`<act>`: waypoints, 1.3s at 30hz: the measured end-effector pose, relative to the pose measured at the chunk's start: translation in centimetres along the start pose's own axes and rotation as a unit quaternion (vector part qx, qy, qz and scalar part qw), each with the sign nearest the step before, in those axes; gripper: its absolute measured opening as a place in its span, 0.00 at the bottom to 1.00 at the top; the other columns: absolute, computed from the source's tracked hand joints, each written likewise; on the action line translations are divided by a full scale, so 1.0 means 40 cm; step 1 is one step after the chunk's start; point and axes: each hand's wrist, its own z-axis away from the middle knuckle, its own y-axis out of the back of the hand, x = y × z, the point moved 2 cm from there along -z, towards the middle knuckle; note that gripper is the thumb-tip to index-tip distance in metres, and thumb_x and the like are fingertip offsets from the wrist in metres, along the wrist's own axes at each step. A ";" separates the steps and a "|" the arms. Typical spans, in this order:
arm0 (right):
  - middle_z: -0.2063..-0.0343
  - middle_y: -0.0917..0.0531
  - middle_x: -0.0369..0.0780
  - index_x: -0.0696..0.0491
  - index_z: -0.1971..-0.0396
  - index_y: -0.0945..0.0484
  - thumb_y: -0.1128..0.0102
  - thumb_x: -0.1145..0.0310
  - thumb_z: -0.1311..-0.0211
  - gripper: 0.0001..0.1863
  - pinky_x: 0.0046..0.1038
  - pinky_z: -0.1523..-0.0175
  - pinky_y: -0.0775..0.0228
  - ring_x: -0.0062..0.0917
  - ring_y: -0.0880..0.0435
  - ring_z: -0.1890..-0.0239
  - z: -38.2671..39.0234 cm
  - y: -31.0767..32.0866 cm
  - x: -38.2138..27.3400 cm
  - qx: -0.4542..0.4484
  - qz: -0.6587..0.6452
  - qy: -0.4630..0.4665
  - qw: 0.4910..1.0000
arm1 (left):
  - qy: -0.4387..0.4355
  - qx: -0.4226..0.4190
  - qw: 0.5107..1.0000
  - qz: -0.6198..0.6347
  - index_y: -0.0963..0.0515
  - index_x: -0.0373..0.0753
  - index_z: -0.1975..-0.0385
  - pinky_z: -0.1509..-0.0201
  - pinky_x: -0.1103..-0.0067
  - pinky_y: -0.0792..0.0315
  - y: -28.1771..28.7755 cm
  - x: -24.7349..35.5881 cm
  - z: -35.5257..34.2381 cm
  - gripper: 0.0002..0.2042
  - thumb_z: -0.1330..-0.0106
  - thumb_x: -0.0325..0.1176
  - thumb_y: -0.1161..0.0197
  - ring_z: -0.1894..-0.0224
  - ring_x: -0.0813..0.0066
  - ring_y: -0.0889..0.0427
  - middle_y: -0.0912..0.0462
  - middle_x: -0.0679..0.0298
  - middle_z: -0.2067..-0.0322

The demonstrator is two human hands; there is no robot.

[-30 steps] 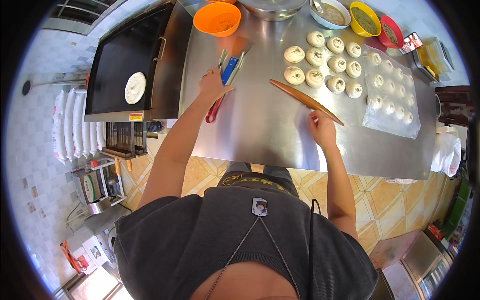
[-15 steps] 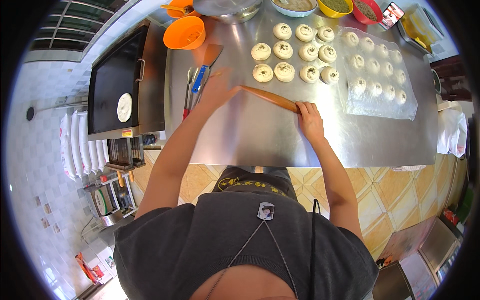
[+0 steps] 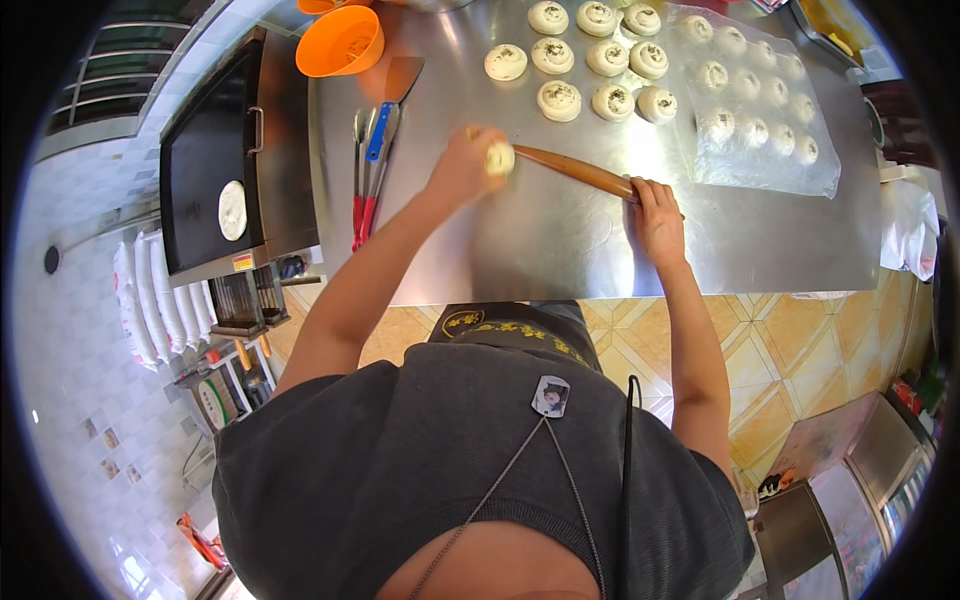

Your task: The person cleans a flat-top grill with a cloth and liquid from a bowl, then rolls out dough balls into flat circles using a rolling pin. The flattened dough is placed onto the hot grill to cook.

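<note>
My left hand (image 3: 466, 166) is closed on a pale round dough bun (image 3: 499, 158), held over the steel table and slightly blurred. In my right hand (image 3: 659, 222) is the right end of a tapered wooden rolling pin (image 3: 580, 172). Its far tip points left and ends close beside the held dough. Beyond the pin, several more swirled dough buns (image 3: 558, 100) sit in rows, many with dark flecks on top. Others lie under a clear plastic sheet (image 3: 765, 170) at the right.
Left of my left hand lie red-handled tongs (image 3: 358, 200) and a blue-handled spatula (image 3: 380, 132). An orange bowl (image 3: 318, 52) stands at the back left. A black griddle (image 3: 205, 150) with one flat dough round (image 3: 232, 210) adjoins the steel table (image 3: 560, 260).
My left hand has taken the nearest left dough bun from the rows and brought it toward me. The rolling pin has shifted a little to the right in my right hand. The view has tilted nearer.
</note>
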 end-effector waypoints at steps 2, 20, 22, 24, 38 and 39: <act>0.57 0.21 0.43 0.55 0.50 0.25 0.40 0.78 0.46 0.21 0.36 0.49 0.29 0.39 0.23 0.54 -0.002 -0.014 -0.006 0.005 -0.002 -0.015 1.000 | 0.001 -0.042 0.999 -0.002 0.24 0.45 0.54 0.46 0.65 0.28 -0.028 -0.028 0.084 0.25 0.57 0.30 0.27 0.50 0.52 0.25 0.24 0.55 0.56; 0.55 0.21 0.41 0.54 0.48 0.25 0.41 0.79 0.46 0.22 0.36 0.49 0.29 0.37 0.23 0.53 0.001 -0.054 -0.021 0.051 0.023 -0.043 0.998 | -0.093 -0.007 0.976 -0.195 0.39 0.43 0.32 0.31 0.50 0.47 -0.163 -0.035 0.052 0.30 0.32 0.49 0.47 0.27 0.58 0.48 0.45 0.59 0.29; 0.54 0.21 0.41 0.54 0.48 0.25 0.41 0.79 0.46 0.22 0.36 0.49 0.29 0.36 0.23 0.53 -0.004 -0.049 -0.024 0.045 0.032 -0.038 0.998 | -0.102 -0.012 0.978 -0.181 0.40 0.43 0.32 0.30 0.49 0.49 -0.157 -0.045 0.038 0.31 0.32 0.51 0.47 0.26 0.59 0.49 0.46 0.59 0.28; 0.52 0.22 0.41 0.53 0.46 0.25 0.39 0.78 0.47 0.25 0.36 0.48 0.29 0.36 0.23 0.51 -0.020 -0.033 -0.029 0.021 0.033 -0.041 0.998 | -0.094 -0.022 0.983 -0.157 0.41 0.42 0.31 0.30 0.49 0.50 -0.155 -0.046 0.023 0.33 0.32 0.52 0.48 0.26 0.60 0.50 0.47 0.59 0.28; 0.59 0.20 0.41 0.52 0.45 0.24 0.32 0.78 0.54 0.30 0.33 0.49 0.27 0.35 0.22 0.55 -0.027 -0.045 -0.106 -0.010 -0.001 -0.037 0.999 | -0.033 -0.032 0.989 -0.140 0.48 0.37 0.29 0.28 0.51 0.53 -0.175 -0.038 0.038 0.37 0.30 0.54 0.51 0.25 0.57 0.52 0.50 0.56 0.27; 0.59 0.20 0.41 0.52 0.46 0.24 0.32 0.78 0.55 0.30 0.33 0.50 0.27 0.35 0.22 0.55 -0.025 -0.036 -0.126 -0.008 -0.007 -0.029 1.000 | -0.015 0.049 0.998 -0.045 0.48 0.36 0.29 0.28 0.51 0.53 -0.151 -0.060 0.027 0.36 0.30 0.52 0.50 0.26 0.56 0.51 0.49 0.56 0.27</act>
